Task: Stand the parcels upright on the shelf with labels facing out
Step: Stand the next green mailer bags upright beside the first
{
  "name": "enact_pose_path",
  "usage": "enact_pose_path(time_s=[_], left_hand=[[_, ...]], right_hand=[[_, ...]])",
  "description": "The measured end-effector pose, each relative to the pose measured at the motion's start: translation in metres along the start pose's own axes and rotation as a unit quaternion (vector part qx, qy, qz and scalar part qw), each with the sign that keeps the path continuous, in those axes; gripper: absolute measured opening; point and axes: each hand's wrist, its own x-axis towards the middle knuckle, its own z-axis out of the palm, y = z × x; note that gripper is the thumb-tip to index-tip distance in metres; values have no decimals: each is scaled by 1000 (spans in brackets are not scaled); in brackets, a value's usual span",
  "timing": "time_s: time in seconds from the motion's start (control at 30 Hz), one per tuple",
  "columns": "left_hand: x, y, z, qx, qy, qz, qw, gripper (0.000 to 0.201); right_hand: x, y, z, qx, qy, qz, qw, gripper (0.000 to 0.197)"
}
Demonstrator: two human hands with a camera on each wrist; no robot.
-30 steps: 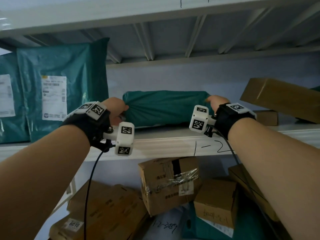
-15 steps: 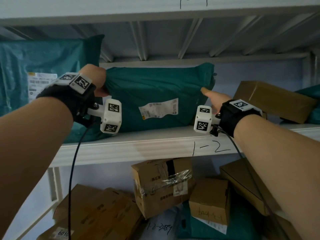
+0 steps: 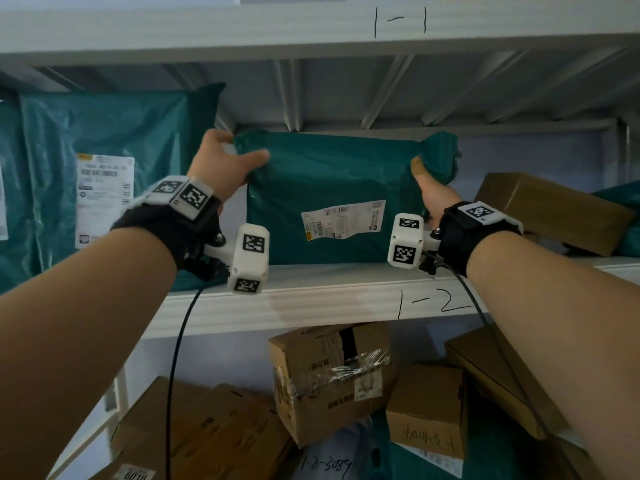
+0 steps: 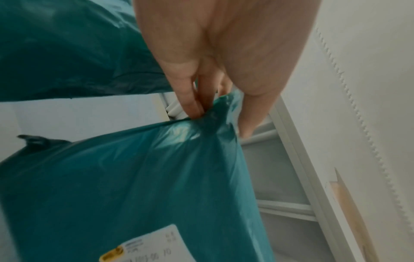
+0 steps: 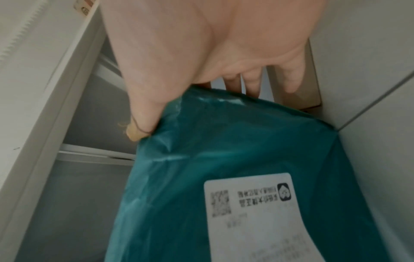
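A teal plastic mailer parcel [image 3: 332, 188] stands upright on the white shelf [image 3: 329, 299] marked 1-2. Its white label [image 3: 343, 220] faces out. My left hand [image 3: 225, 161] pinches the parcel's top left corner [image 4: 208, 117] between thumb and fingers. My right hand [image 3: 429, 181] grips the top right corner [image 5: 170, 117], thumb on the front and fingers behind. To the left, a second teal parcel [image 3: 114, 168] stands upright with its label [image 3: 104, 199] facing out.
A brown cardboard box [image 3: 550, 209] lies tilted on the shelf to the right, with another teal parcel [image 3: 623, 220] behind it. The shelf above [image 3: 311, 32] is marked 1-1. Below the shelf lie several cardboard boxes [image 3: 329, 379] and teal mailers.
The teal parcel lay flat a second ago. Both hands tipped it up onto its edge with the label out, then shifted it right, away from the left parcel. Both hands now hold its top corners.
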Motion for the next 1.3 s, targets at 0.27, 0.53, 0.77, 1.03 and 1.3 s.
enact_pose_path(time_s=[0.27, 0.53, 0.77, 1.03, 1.3], left_hand=[[1, 25, 13, -52, -66, 76, 994, 51], [-14, 52, 49, -51, -96, 203, 973, 78], [-18, 68, 77, 70, -86, 289, 951, 48], [-10, 48, 71, 61, 46, 259, 963, 61], [0, 47, 52, 92, 155, 111, 977, 46]], right_hand=[[-47, -30, -1, 42, 88, 44, 994, 81], [-43, -15, -41, 58, 123, 10, 991, 52], [-35, -10, -56, -6, 137, 32, 990, 52], [-40, -17, -59, -540, 80, -41, 837, 38], [-63, -17, -44, -642, 49, -65, 762, 42]])
